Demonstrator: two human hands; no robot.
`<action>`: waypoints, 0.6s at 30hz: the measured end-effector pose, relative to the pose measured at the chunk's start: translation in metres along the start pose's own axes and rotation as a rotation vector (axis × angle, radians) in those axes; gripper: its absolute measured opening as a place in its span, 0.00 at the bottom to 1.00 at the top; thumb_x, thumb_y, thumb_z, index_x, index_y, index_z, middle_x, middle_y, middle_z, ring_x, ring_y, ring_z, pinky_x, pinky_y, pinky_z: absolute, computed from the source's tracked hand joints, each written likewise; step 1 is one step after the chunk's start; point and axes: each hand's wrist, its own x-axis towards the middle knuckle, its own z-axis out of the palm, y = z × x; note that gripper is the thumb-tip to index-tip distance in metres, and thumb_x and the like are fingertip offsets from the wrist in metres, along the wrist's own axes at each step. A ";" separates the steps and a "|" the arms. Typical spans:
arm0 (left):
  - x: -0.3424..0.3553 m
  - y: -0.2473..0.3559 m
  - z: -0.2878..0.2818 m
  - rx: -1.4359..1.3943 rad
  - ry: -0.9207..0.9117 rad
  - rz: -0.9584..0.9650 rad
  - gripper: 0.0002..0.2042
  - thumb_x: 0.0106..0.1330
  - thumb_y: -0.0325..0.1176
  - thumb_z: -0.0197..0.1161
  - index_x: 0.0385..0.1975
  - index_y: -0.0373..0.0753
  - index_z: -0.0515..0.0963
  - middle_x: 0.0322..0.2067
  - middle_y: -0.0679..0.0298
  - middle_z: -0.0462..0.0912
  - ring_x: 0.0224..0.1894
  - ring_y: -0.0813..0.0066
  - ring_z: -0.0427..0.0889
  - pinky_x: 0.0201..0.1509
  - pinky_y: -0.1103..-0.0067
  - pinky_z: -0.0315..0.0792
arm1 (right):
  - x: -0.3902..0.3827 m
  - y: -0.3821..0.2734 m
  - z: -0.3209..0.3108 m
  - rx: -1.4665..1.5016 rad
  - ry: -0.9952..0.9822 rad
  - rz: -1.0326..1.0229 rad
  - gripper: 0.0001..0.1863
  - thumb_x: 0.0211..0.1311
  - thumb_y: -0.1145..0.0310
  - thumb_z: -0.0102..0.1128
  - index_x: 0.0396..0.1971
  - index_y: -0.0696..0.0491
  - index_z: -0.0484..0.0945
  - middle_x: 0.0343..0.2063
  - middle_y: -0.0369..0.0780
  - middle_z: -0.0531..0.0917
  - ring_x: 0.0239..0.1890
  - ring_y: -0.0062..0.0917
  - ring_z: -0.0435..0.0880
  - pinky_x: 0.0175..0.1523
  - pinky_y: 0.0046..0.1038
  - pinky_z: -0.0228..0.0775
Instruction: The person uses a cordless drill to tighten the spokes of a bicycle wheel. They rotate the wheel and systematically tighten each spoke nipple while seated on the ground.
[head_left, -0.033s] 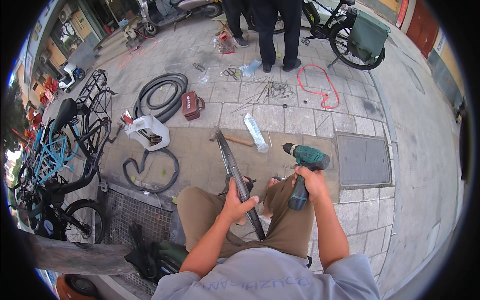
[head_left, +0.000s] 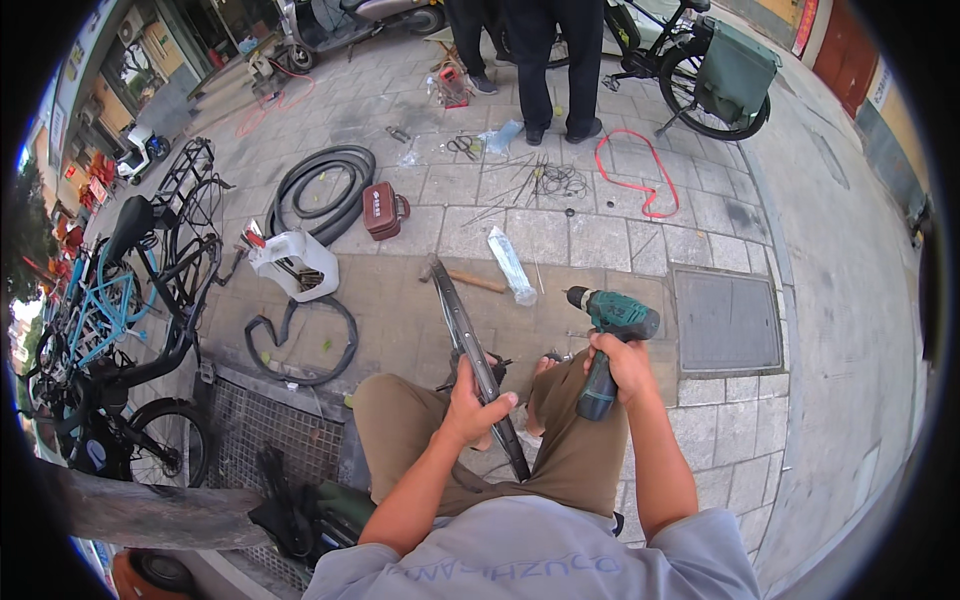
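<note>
My left hand (head_left: 475, 408) is closed around a bicycle wheel rim (head_left: 468, 335), which I see nearly edge-on. The rim stands upright between my knees with no tyre on it, and a dark hub shows beside it. My right hand (head_left: 622, 368) grips the handle of a green and black cordless drill (head_left: 618, 314). The drill is held over my right thigh, its chuck pointing left toward the rim but apart from it. Beyond the rim's far end, a hammer (head_left: 476, 282) with a wooden handle lies on the paving, next to a clear plastic packet (head_left: 512, 265).
A white cut-open jug (head_left: 318, 268) of tools, a brown case (head_left: 382, 212), coiled black tyres (head_left: 300, 185) and an inner tube (head_left: 345, 365) lie ahead-left. Bicycles (head_left: 120, 290) stand at the left. Farther off are loose wires (head_left: 555, 182), a red hose (head_left: 640, 186) and standing people (head_left: 552, 70).
</note>
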 end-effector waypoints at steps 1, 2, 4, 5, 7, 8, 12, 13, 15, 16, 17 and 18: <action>-0.001 -0.001 0.001 -0.028 0.003 -0.003 0.36 0.56 0.37 0.80 0.63 0.38 0.67 0.47 0.66 0.70 0.45 0.76 0.71 0.51 0.75 0.72 | 0.000 0.001 -0.001 -0.003 0.008 -0.003 0.09 0.65 0.69 0.69 0.40 0.59 0.83 0.27 0.39 0.84 0.25 0.29 0.86 0.34 0.34 0.82; -0.001 -0.003 -0.001 -0.012 0.003 0.002 0.36 0.57 0.36 0.80 0.63 0.38 0.67 0.47 0.66 0.69 0.45 0.77 0.71 0.51 0.75 0.72 | -0.001 0.001 0.000 -0.001 0.008 -0.006 0.09 0.66 0.69 0.69 0.40 0.59 0.83 0.27 0.39 0.84 0.25 0.29 0.86 0.34 0.34 0.82; -0.002 -0.009 -0.003 0.022 0.001 0.013 0.36 0.57 0.34 0.80 0.63 0.38 0.67 0.48 0.66 0.69 0.46 0.77 0.71 0.51 0.76 0.72 | -0.001 0.001 0.000 0.004 0.008 -0.011 0.09 0.66 0.69 0.68 0.40 0.59 0.83 0.27 0.39 0.84 0.25 0.29 0.86 0.34 0.34 0.82; -0.002 -0.005 -0.002 -0.008 -0.007 -0.013 0.36 0.57 0.34 0.80 0.63 0.38 0.67 0.48 0.66 0.69 0.46 0.77 0.71 0.51 0.76 0.72 | -0.002 0.001 0.000 0.000 0.009 -0.009 0.09 0.66 0.69 0.68 0.40 0.59 0.83 0.27 0.39 0.84 0.25 0.29 0.86 0.34 0.34 0.82; -0.003 0.004 0.001 -0.069 -0.024 -0.064 0.36 0.57 0.34 0.80 0.63 0.38 0.67 0.49 0.66 0.69 0.46 0.78 0.72 0.51 0.77 0.72 | -0.001 0.002 -0.002 -0.007 0.011 -0.004 0.09 0.66 0.69 0.68 0.40 0.59 0.83 0.27 0.39 0.84 0.25 0.30 0.86 0.34 0.34 0.82; -0.003 0.004 0.001 -0.077 -0.017 -0.062 0.35 0.57 0.34 0.80 0.62 0.38 0.67 0.48 0.66 0.69 0.45 0.78 0.72 0.51 0.76 0.73 | -0.001 0.001 -0.002 -0.004 0.011 -0.002 0.09 0.66 0.70 0.68 0.40 0.59 0.83 0.27 0.39 0.84 0.25 0.30 0.86 0.34 0.34 0.82; -0.003 0.017 0.002 0.026 0.013 0.016 0.35 0.56 0.35 0.81 0.62 0.37 0.69 0.47 0.66 0.71 0.43 0.77 0.73 0.48 0.76 0.74 | 0.001 -0.001 0.000 0.004 0.011 0.005 0.08 0.66 0.70 0.68 0.40 0.59 0.83 0.27 0.39 0.84 0.25 0.30 0.86 0.34 0.34 0.82; -0.003 0.022 0.003 0.085 0.023 0.053 0.35 0.56 0.35 0.82 0.62 0.36 0.70 0.47 0.65 0.71 0.43 0.77 0.74 0.47 0.75 0.75 | 0.000 0.001 -0.001 0.004 0.012 0.006 0.08 0.66 0.70 0.68 0.39 0.59 0.83 0.27 0.39 0.84 0.25 0.30 0.86 0.34 0.34 0.82; -0.002 0.014 0.001 0.205 0.048 0.173 0.36 0.55 0.36 0.82 0.62 0.35 0.72 0.47 0.64 0.72 0.41 0.77 0.74 0.45 0.75 0.75 | -0.001 0.000 0.002 -0.009 0.006 -0.015 0.08 0.66 0.71 0.67 0.39 0.59 0.82 0.27 0.40 0.84 0.25 0.30 0.86 0.34 0.35 0.82; -0.007 0.007 0.001 0.266 0.062 0.220 0.36 0.55 0.37 0.83 0.63 0.35 0.72 0.47 0.64 0.73 0.41 0.77 0.74 0.44 0.76 0.75 | 0.000 -0.001 0.001 -0.018 0.001 -0.011 0.08 0.66 0.71 0.67 0.39 0.59 0.82 0.26 0.40 0.84 0.25 0.30 0.86 0.34 0.35 0.83; -0.009 0.005 0.004 0.242 0.078 0.235 0.37 0.54 0.39 0.83 0.63 0.33 0.73 0.46 0.63 0.73 0.38 0.76 0.74 0.41 0.76 0.74 | 0.000 -0.001 0.001 -0.014 -0.001 -0.006 0.07 0.65 0.72 0.67 0.39 0.59 0.82 0.26 0.40 0.84 0.25 0.30 0.86 0.33 0.35 0.82; -0.014 0.003 0.005 0.261 0.075 0.239 0.37 0.54 0.39 0.83 0.63 0.33 0.73 0.46 0.63 0.73 0.37 0.76 0.74 0.41 0.76 0.74 | -0.001 -0.002 0.000 -0.011 -0.003 -0.001 0.07 0.65 0.73 0.67 0.39 0.59 0.81 0.26 0.40 0.84 0.25 0.30 0.86 0.33 0.35 0.82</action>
